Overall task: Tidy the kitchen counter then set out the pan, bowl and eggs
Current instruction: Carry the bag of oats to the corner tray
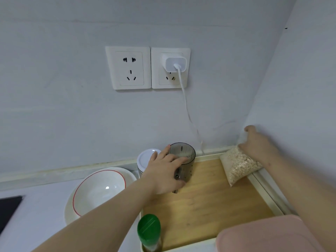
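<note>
White bench (pixel 41 202). Far left: dark panel (pixel 9 210), corner only. Next: white bowl (pixel 99 190), red-rimmed, upright, nested in a larger white dish (pixel 69 213). White-lidded jar (pixel 147 158) just right of the bowl. Left grip (pixel 163 173) wrapped round a smoky grey tumbler (pixel 187 153) at the back left corner of the wooden board (pixel 209 202). Green-capped bottle (pixel 149 228) at the board's near left corner. Right grip (pixel 258 144) closed on the top of an oat bag (pixel 238 166) leaning in the back right corner. Pink lid (pixel 269 235), nearest right.
</note>
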